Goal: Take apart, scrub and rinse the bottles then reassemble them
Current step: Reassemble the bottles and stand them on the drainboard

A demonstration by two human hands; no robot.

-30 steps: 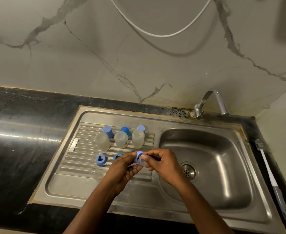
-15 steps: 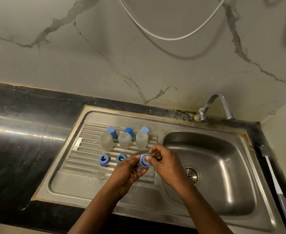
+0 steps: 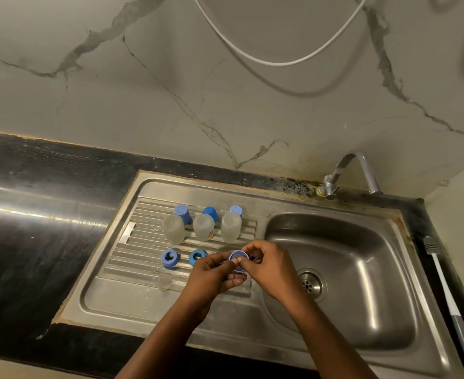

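Observation:
Both hands meet over the steel drainboard (image 3: 132,294). My left hand (image 3: 214,277) and my right hand (image 3: 269,266) together pinch a blue screw ring (image 3: 237,259), thumbs pressed on its near rim. Behind them stand three translucent bottle bodies (image 3: 203,227) upside down in a row, with three blue caps (image 3: 183,213) behind those. Two more blue rings (image 3: 170,257) lie left of my hands. A clear teat (image 3: 164,281) lies on the drainboard near the left ring.
The sink basin (image 3: 362,283) with its drain (image 3: 310,283) lies to the right, a tap (image 3: 345,173) behind it. A bottle brush (image 3: 444,294) rests on the right rim. Black counter (image 3: 34,242) stretches left; a white hose (image 3: 274,61) hangs on the wall.
The ring has turned between my fingers, its open face now tilted up, and my thumbs have closed on its rim. The other parts have not moved.

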